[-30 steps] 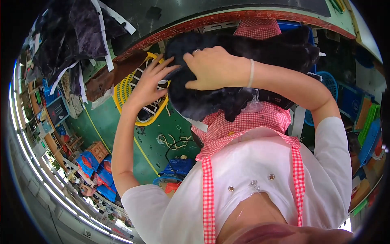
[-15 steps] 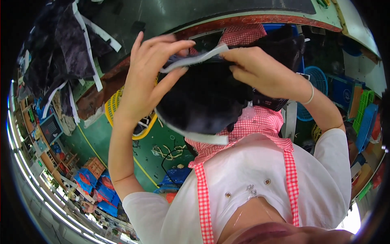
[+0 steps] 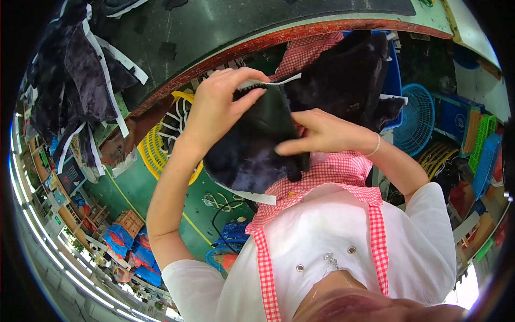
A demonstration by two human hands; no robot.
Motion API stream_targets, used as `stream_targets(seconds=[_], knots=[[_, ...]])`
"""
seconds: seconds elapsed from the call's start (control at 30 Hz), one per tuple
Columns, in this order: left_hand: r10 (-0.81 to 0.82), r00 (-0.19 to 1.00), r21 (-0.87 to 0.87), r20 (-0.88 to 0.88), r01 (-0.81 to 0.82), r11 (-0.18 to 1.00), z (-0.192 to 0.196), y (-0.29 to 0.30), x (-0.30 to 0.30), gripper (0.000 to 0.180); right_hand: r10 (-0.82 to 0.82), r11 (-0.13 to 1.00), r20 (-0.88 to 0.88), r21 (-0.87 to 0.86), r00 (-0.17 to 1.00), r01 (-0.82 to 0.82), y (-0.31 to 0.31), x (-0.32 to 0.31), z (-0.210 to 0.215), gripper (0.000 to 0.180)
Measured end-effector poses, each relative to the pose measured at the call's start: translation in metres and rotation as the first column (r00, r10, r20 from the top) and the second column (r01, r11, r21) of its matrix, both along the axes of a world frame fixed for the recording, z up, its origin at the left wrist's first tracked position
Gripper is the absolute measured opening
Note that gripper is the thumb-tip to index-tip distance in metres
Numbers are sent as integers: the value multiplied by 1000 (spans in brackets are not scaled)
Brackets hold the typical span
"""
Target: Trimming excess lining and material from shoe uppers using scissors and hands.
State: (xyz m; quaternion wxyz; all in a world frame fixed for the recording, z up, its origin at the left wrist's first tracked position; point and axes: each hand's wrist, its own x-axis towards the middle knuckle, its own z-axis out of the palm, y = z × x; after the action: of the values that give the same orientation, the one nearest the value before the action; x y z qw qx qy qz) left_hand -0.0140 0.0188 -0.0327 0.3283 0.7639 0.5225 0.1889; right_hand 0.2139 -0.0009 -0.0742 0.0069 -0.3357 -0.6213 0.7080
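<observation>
Two hands pinch it: your left hand [image 3: 217, 110] grips the black plush piece [image 3: 252, 145] by its white-edged top, right hand [image 3: 316, 134] pinching midway; soft, light, floppy, so hold edges.

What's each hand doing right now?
Left hand: closed on the top edge of the black fabric piece.
Right hand: pinching the same fabric piece at its right side.

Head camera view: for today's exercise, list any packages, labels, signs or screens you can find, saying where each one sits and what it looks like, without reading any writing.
Blue crate: right side, beside the round blue basket; boxy, with a small round pale label on its face.
Brown box: lower left on the green floor; small and squarish.
Screens or signs: none that can be made out; the far-left clutter is too small to tell.
</observation>
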Motion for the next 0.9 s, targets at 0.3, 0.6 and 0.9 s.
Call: stream_targets(seconds=[0.3, 0.6, 0.9], knots=[[-203, 928, 614, -311, 360, 702, 23, -29, -10, 22, -368, 819, -207, -534, 906, 211, -11, -22, -42, 31], [175, 970, -270, 169, -125, 955, 23, -35, 13, 10, -184, 965, -89, -206, 979, 163, -9, -18, -14, 45], [274, 920, -283, 280, -194, 939, -1, -32, 14, 16, 80, 975, -28, 212, 996, -72, 57, 6, 33, 30]])
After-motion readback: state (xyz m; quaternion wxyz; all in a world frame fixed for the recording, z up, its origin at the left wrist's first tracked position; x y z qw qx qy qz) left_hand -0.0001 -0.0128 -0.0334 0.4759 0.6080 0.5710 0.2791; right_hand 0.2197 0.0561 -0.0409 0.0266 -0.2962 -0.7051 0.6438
